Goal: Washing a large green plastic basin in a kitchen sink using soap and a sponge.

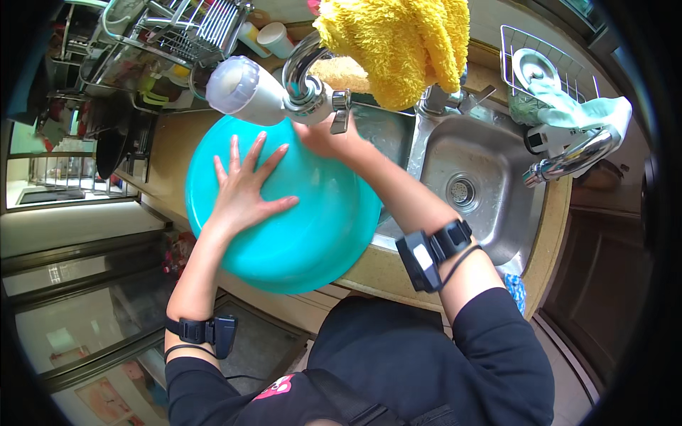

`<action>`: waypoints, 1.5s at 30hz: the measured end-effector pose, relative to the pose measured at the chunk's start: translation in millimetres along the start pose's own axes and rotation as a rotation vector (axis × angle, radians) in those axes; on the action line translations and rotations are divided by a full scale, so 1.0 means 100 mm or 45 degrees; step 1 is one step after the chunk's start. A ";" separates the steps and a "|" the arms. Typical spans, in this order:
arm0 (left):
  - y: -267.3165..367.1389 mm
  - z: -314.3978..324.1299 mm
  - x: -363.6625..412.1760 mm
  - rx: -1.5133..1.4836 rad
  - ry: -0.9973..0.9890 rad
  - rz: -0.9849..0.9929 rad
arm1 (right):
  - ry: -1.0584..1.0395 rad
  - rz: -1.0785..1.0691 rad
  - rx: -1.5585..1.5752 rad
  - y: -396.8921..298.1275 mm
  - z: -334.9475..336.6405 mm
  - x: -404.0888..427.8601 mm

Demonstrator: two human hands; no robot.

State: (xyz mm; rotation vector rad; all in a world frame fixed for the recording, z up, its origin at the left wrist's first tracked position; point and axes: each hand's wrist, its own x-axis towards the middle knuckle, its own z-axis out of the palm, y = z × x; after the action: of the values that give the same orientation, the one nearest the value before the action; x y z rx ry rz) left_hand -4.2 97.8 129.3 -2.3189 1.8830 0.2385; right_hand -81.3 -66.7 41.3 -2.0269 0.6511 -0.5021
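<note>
A large turquoise plastic basin lies over the left sink bowl and the counter, with what looks like its smooth underside facing up; whether it is upside down or tilted I cannot fully tell. My left hand rests flat on it with the fingers spread. My right hand is at the basin's far edge, partly hidden behind the faucet with a white filter head; its fingers are mostly out of sight. Yellow fluffy cloths hang above the faucet.
To the right is a steel sink bowl with a drain strainer. A wire basket and a second chrome spout stand beyond it. At the back left is a metal dish rack. The counter's edge runs before me.
</note>
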 end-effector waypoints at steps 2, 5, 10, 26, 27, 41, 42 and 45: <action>0.02 -0.01 0.01 0.028 0.023 0.015 | 0.053 -0.119 0.220 0.10 0.00 -0.13; 0.05 0.02 -0.03 0.025 -0.027 0.095 | 0.459 -0.150 -0.003 0.21 0.02 -0.60; -0.06 -0.05 -0.02 0.072 -0.124 0.473 | 0.587 -0.092 0.007 -0.12 -0.09 -1.23; 0.69 -0.06 0.09 0.024 -0.305 0.399 | 0.566 -0.156 0.475 0.32 -0.25 -1.25; 0.65 -0.08 0.05 0.031 -0.313 0.393 | 0.430 -0.111 0.622 0.26 -0.23 -1.27; 0.52 -0.17 -0.14 -0.231 -0.307 0.451 | 0.305 0.370 0.753 0.65 0.37 -1.03; 0.54 -0.18 -0.11 -0.236 -0.297 0.484 | 0.189 0.316 0.727 0.83 0.43 -0.73; 0.59 -0.16 0.00 -0.240 -0.288 0.543 | -0.334 0.150 0.553 1.12 0.41 0.13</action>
State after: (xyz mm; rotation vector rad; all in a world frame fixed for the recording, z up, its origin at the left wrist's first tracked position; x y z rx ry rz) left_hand -61.2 82.9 144.3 -1.8612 2.2915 0.7209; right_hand -75.7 -97.4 -74.8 -1.5976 0.4510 -0.2713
